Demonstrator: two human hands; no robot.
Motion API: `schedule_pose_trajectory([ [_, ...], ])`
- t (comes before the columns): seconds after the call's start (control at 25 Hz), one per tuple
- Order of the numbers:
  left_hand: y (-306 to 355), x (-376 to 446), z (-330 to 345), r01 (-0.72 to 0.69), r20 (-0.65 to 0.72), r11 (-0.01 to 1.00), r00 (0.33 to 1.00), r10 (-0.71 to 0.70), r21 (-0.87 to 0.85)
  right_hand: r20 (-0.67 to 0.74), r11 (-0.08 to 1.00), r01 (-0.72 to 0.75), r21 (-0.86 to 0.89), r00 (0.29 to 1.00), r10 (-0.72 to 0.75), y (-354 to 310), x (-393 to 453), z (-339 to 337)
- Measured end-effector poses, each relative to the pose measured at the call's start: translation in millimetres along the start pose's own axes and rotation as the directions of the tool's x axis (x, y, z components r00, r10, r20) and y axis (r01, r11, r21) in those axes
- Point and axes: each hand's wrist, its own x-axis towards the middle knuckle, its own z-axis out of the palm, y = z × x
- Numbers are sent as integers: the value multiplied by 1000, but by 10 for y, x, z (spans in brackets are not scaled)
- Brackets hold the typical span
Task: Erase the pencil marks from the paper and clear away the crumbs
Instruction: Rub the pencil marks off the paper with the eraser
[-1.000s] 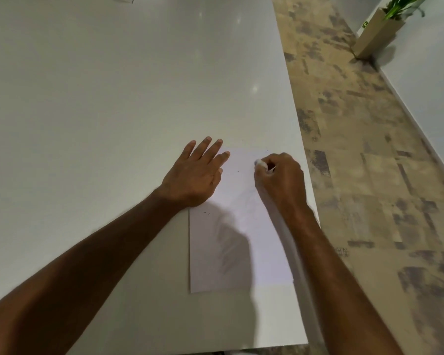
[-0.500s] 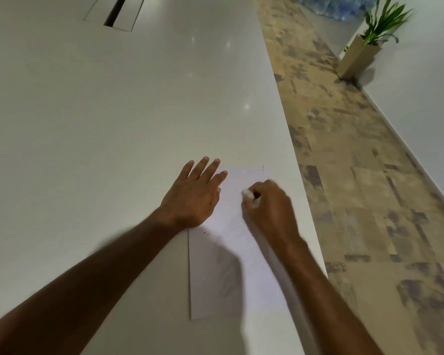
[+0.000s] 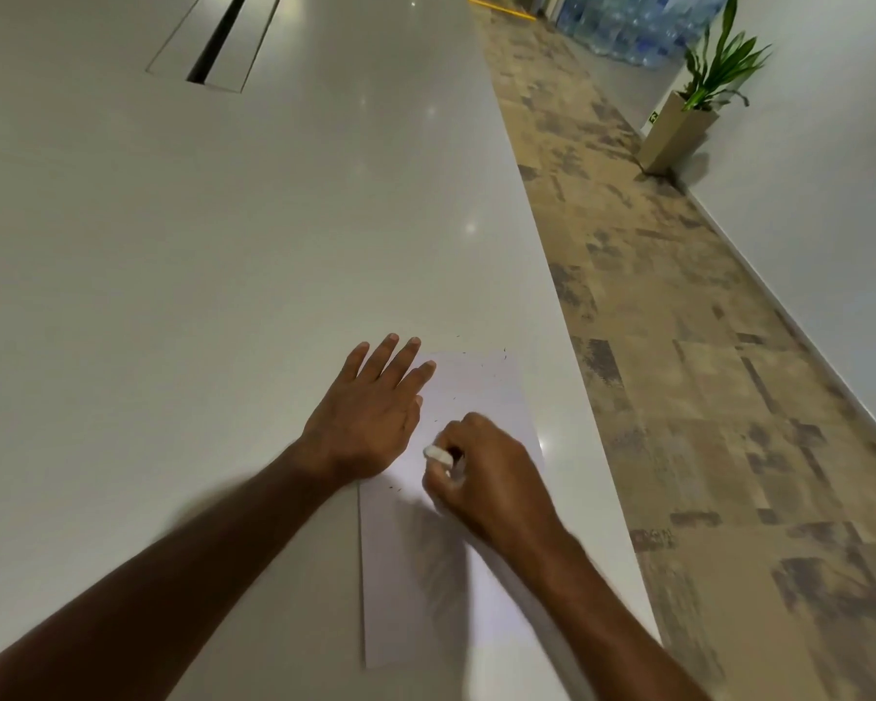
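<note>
A white sheet of paper [image 3: 481, 392] lies near the right edge of the white table [image 3: 223, 245]. My left hand [image 3: 370, 417] rests flat with fingers spread on the paper's upper left corner. My right hand [image 3: 486, 473] is closed around a small white eraser [image 3: 437, 455], whose tip touches the paper's middle. Tiny dark crumbs [image 3: 504, 352] are scattered near the paper's far edge and by my left wrist. No pencil marks are readable at this distance.
The table's right edge runs close beside the paper, with patterned floor [image 3: 678, 397] below. A cable slot [image 3: 218, 40] is set in the table far ahead. A potted plant [image 3: 689, 118] and stacked water bottles [image 3: 623, 27] stand by the far wall.
My right hand with the eraser has slid down the paper toward me, from the upper part to the middle. The camera has tilted up, showing more of the room. The left hand stays put.
</note>
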Motion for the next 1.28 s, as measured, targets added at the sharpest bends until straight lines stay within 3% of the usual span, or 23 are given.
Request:
schedule_pose_trajectory([
  [0.12, -5, 8, 22, 13, -4, 999, 1000, -13, 32, -185, 979, -200, 41, 961, 204, 394, 520, -215],
  [0.2, 1, 8, 17, 23, -3, 999, 1000, -23, 42, -270, 963, -256, 84, 924, 269, 431, 637, -242],
  [0.4, 10, 1, 0, 15, -8, 1000, 1000, -15, 26, -74, 999, -42, 24, 996, 44, 98, 83, 92],
  [0.56, 15, -2, -6, 25, -1, 999, 1000, -25, 39, -252, 969, -245, 33, 936, 246, 535, 665, -212],
  [0.68, 23, -12, -24, 24, 3, 999, 1000, -24, 29, -221, 937, -274, 217, 921, 320, 433, 457, -240],
  [0.72, 15, -18, -22, 23, 1, 1000, 1000, -23, 19, -168, 888, -286, 359, 917, 363, 278, 261, -223],
  [0.76, 12, -16, -24, 21, -5, 1000, 1000, -21, 3, -60, 774, -318, 547, 908, 416, 120, 59, -193],
  [0.8, 0, -17, -29, 18, -15, 1000, 1000, -18, -15, 111, 579, -370, 726, 895, 432, -47, -124, -161],
  [0.84, -10, -12, -29, 14, -25, 999, 1000, -14, -33, 296, 390, -448, 805, 872, 390, -165, -259, -106],
  [0.88, -24, -5, -27, 12, -32, 999, 999, -14, -53, 451, 277, -528, 803, 842, 296, -271, -335, -71],
  [0.96, -52, 6, -33, 15, -32, 994, 999, -19, -109, 569, 309, -602, 736, 798, 199, -323, -278, -35],
  [1.08, -48, -5, -46, 23, -43, 984, 999, -32, -178, 465, 238, -554, 798, 817, 341, -108, 178, -111],
  [1.2, -33, -14, -55, 32, -69, 979, 997, -47, -200, 232, 148, -358, 922, 816, 530, 159, 522, -314],
  [1.28, -28, -8, -51, 41, -70, 978, 996, -56, -205, 206, 127, -315, 941, 827, 522, 171, 459, -300],
])
